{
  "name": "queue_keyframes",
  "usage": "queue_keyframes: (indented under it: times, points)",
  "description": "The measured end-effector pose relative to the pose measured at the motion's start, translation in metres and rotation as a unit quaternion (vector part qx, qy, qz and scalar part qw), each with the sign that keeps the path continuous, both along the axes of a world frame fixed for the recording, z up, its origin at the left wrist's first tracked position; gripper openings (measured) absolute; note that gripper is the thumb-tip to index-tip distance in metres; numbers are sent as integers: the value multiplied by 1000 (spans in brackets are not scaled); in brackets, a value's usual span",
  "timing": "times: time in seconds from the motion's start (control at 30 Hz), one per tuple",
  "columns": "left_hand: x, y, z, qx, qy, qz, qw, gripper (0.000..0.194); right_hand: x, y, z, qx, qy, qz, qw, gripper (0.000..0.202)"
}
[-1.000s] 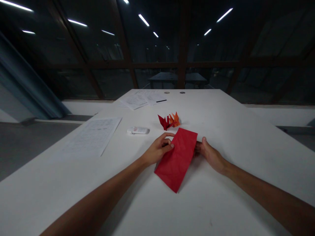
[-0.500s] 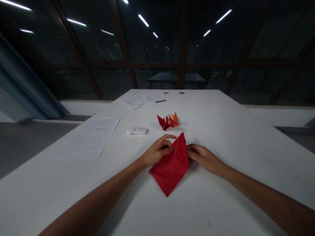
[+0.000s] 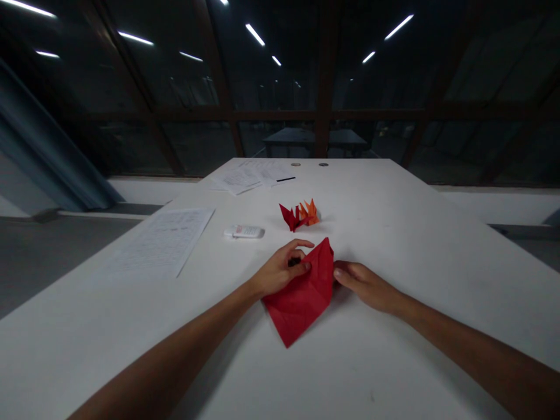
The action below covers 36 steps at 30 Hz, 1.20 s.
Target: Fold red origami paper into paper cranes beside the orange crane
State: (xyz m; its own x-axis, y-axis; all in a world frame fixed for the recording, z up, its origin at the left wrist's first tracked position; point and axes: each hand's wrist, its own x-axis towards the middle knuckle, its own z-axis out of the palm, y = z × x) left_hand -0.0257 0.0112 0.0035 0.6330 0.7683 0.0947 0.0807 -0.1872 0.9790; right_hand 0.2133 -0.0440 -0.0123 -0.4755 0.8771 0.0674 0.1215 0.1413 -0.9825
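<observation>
Indoors, red paper point(image 3: 301, 303) shadows a white windowside table point(image 3: 385, 367).

Dark windows point(image 3: 271, 76) reflecting strip lights rise behind a white table point(image 3: 394, 233), blue curtain point(image 3: 48, 140) leftward.

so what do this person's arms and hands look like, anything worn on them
The left arm and right arm are bare as far as they show: no sleeves, watch or bracelet. The left grip and right grip are ungloved human hands; no rings or markings can be made out, though some fingers are hidden.
</observation>
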Motion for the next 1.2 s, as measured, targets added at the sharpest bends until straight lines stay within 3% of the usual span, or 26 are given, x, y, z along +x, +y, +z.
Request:
queue_keyframes:
  times: [0.23,0.6,0.8,1.03,1.2]
  points:
    - [-3,0,3,-17,-10,-44,999,55,-4,-3,4,-12,-18,-21,1000,24]
    - [-4,0,6,-25,-21,-80,996,56,-9,-1,-2,13,-44,-33,998,23]
    - [-5,-3,8,-30,-5,-42,999,39,-9,-2,-3,8,-34,-37,999,24]
    - [-2,0,0,-58,5,-58,997,46,-10,-2,-2,10,-32,-59,998,26]
    - [-1,1,-1,-57,-10,-15,998,52,-10,-4,-2,-22,8,-24,999,26]
